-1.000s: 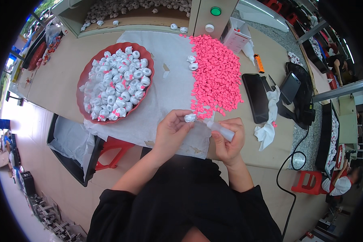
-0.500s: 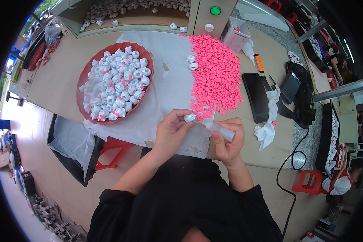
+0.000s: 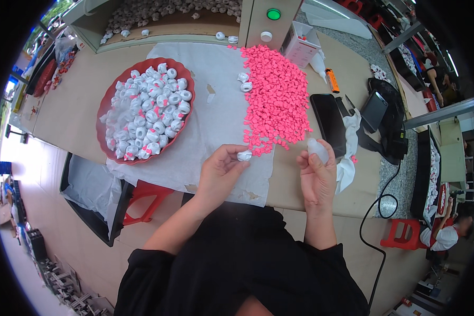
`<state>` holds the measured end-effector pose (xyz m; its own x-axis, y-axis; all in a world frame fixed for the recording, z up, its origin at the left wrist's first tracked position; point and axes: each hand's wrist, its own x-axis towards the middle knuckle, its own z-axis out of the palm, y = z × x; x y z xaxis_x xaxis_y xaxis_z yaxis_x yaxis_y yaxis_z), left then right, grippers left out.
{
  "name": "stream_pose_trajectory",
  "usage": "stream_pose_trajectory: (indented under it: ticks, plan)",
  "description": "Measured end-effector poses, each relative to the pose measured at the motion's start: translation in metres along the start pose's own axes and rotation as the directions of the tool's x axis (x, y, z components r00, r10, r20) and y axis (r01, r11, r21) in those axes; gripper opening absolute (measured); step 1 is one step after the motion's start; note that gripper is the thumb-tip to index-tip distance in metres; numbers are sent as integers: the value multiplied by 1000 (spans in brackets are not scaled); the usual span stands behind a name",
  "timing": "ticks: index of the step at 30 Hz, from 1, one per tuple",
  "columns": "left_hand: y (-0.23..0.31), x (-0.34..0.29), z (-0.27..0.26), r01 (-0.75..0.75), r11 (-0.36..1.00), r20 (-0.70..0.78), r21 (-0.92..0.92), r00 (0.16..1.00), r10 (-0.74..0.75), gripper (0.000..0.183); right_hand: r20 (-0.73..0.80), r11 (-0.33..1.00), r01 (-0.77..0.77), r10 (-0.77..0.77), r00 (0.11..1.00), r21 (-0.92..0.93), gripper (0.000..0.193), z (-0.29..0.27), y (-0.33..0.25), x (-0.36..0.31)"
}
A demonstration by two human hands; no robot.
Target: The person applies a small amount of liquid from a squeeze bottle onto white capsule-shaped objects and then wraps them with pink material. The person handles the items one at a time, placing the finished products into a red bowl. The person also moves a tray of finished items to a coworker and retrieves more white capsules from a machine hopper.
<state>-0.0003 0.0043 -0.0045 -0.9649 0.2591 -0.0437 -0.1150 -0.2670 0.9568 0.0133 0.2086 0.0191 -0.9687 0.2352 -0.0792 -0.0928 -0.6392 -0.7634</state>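
My left hand [image 3: 222, 171] pinches a small white figurine head [image 3: 244, 156] between thumb and fingertips, at the near end of the pink heap. In my right hand [image 3: 317, 176] is a translucent squeeze bottle [image 3: 318, 149], its rounded base turned up and away from me; its tip is hard to see. A heap of tiny pink pieces [image 3: 276, 100] spreads over the paper and table ahead. Two loose white figurine heads [image 3: 246, 87] lie at the heap's left edge. To the left, a red scalloped tray [image 3: 189, 113] holds many more heads, several with pink pieces on them.
White paper [image 3: 216, 126] covers the middle of the table. On the right lie a black phone [image 3: 328, 122], crumpled tissue [image 3: 347, 171], an orange lighter-like item [image 3: 332, 80] and a white box [image 3: 302, 46]. A metal cabinet [image 3: 255, 31] with a green button stands behind. A paper-lined black crate [image 3: 94, 184] sits lower left.
My right hand has moved right, away from the figurine head, and turned the squeeze bottle more upright. My left hand still holds the head in nearly the same place.
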Motion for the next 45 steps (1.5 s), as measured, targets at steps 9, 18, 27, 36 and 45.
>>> stream_pose_trajectory:
  ticks: [9, 18, 27, 36, 45]
  plan:
    - [13, -11, 12, 181, 983, 127, -7, 976, -179, 26, 100, 715, 113, -61, 993, -690, 31, -8, -26, 12]
    - [2, -4, 11, 104, 986, 54, -130, 994, -98, 27, 404, -33, 405, -185, 896, -914, 12, -2, 7, 23]
    - [2, -3, 8, 110, 985, 98, -133, 990, -97, 26, 450, -50, 448, -154, 880, -893, 10, -5, 7, 22]
    - [4, -5, 8, 41, 996, 138, -81, 990, -30, 25, 190, 833, -180, 320, 928, -524, 8, 32, 11, -9]
    - [1, -8, 7, 29, 999, 147, -19, 989, -26, 25, 159, 772, -159, 319, 934, -615, 15, 30, 13, -6]
